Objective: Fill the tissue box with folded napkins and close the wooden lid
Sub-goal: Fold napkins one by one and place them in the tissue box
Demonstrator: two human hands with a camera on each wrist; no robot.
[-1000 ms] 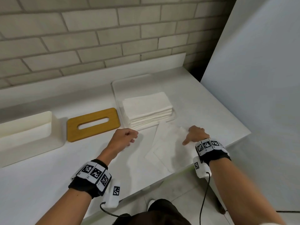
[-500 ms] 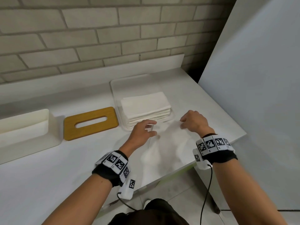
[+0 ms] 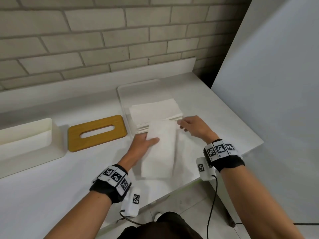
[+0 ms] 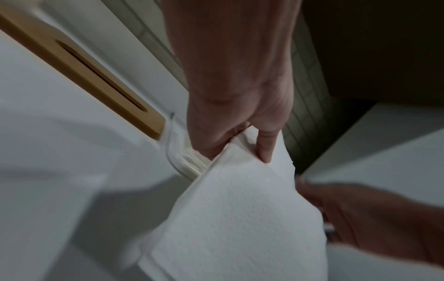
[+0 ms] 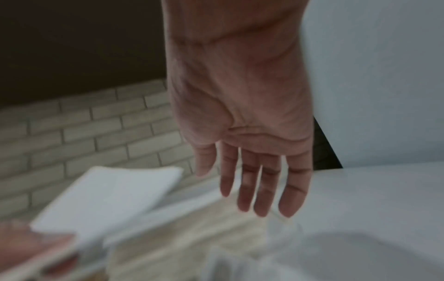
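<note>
A folded white napkin (image 3: 160,150) hangs just above the counter's front edge. My left hand (image 3: 151,140) pinches its far left corner, thumb (image 4: 266,150) on top and fingers beneath. The same napkin (image 4: 240,218) fills the left wrist view. My right hand (image 3: 183,125) hovers at the napkin's far right corner with straight fingers (image 5: 254,180) and holds nothing. Behind both hands a stack of napkins (image 3: 155,110) lies in a white tray (image 3: 124,94). The wooden lid (image 3: 97,132) with its slot lies flat to the left. The open white tissue box (image 3: 25,140) stands at the far left.
The white counter (image 3: 51,178) ends close on the right at a grey panel (image 3: 276,83). A brick wall (image 3: 103,40) and a low white backsplash run along the back. Cables hang from both wrist cameras below the counter's front edge.
The napkin lay spread flat on the counter; now it is folded narrow and lifted by my left hand. My left hand moved right to it, and my right hand let go and opened.
</note>
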